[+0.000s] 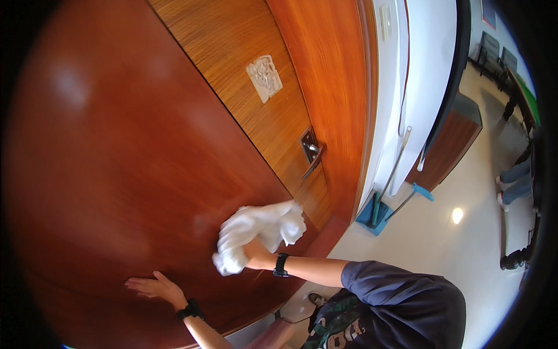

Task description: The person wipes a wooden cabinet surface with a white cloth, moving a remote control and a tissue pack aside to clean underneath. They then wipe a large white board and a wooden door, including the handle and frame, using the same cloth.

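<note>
My right hand (258,255) presses a bunched white cloth (261,227) against a glossy red-brown wooden panel (144,152). The cloth is blurred and covers most of the fingers. Lower on the same panel, my left hand (159,289) lies flat or hovers close, thumb spread and nothing in it; contact is hard to tell. Black bands circle both wrists. Beyond the cloth runs a lighter wood-grain strip (235,56) with a dark lever handle (313,162) and a crumpled beige patch (265,78).
An orange-brown door frame (331,87) borders a white wall. At its foot stand a blue dustpan (381,218) and a long-handled broom (394,168). A brown cabinet (453,139) is farther right. Another person's legs (516,185) show at the right rim, near chairs (490,48).
</note>
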`<state>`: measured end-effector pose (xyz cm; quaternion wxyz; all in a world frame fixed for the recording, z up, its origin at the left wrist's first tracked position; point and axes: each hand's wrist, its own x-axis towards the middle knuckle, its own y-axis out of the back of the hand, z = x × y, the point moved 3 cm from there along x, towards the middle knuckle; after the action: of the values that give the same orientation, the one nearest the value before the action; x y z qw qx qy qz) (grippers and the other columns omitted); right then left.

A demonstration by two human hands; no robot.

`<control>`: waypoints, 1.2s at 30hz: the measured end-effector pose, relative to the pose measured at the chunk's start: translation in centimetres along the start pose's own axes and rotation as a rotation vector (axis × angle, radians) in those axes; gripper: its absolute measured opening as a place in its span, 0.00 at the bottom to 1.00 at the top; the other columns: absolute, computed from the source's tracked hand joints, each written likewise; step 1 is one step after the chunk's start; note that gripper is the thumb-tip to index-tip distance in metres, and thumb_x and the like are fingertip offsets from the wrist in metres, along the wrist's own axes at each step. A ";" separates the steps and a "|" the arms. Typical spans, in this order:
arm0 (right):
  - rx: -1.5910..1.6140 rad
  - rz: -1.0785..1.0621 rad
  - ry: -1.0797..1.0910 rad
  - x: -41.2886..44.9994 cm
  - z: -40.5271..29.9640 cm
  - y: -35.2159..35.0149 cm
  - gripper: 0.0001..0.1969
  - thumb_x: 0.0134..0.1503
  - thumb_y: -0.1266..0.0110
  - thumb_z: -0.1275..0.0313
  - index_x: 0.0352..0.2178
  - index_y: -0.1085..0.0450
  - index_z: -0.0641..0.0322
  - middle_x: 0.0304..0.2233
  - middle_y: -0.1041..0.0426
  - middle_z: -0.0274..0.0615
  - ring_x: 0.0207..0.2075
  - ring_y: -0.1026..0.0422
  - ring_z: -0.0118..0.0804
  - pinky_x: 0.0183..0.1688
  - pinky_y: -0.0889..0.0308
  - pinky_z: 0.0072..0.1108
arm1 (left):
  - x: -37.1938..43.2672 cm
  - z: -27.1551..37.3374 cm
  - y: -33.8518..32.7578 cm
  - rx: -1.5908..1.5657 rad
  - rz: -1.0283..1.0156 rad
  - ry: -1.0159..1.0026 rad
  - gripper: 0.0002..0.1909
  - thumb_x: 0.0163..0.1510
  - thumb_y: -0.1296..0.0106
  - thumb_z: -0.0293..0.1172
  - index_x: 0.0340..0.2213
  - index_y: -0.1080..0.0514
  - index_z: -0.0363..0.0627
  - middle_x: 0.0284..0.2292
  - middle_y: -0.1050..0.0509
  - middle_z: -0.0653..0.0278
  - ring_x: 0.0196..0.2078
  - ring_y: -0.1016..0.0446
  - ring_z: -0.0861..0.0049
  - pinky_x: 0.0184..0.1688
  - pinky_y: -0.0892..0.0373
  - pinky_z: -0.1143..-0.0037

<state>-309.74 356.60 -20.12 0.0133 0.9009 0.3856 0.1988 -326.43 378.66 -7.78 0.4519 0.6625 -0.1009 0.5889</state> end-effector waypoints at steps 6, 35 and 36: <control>-0.339 0.003 0.244 2.1 -0.1 5.5 0.24 0.50 0.50 0.60 0.48 0.36 0.55 0.48 0.33 0.43 0.51 0.36 0.44 0.53 0.41 0.31 | 0.2 1.9 1.5 0.205 -0.018 -0.141 0.37 0.60 0.74 0.54 0.60 0.63 0.38 0.62 0.65 0.50 0.64 0.63 0.57 0.60 0.59 0.55; 0.345 0.767 -0.091 -6.3 19.0 17.3 0.10 0.58 0.58 0.65 0.37 0.40 0.58 0.31 0.36 0.34 0.30 0.35 0.29 0.29 0.35 0.20 | -0.1 -0.6 0.5 0.161 0.111 -0.272 0.38 0.60 0.74 0.52 0.59 0.63 0.33 0.62 0.67 0.45 0.65 0.69 0.53 0.61 0.67 0.55; 0.391 0.755 -0.130 -7.0 19.6 17.3 0.12 0.58 0.57 0.64 0.39 0.40 0.59 0.32 0.36 0.36 0.32 0.34 0.29 0.31 0.35 0.19 | 0.1 -0.4 0.5 0.153 0.109 -0.250 0.38 0.60 0.74 0.52 0.59 0.63 0.33 0.62 0.67 0.44 0.65 0.68 0.53 0.61 0.67 0.55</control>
<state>-294.95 342.13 -37.52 -0.2071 0.9750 0.0579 0.0555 -327.06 378.72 -7.48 0.3515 0.7567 -0.1471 0.5313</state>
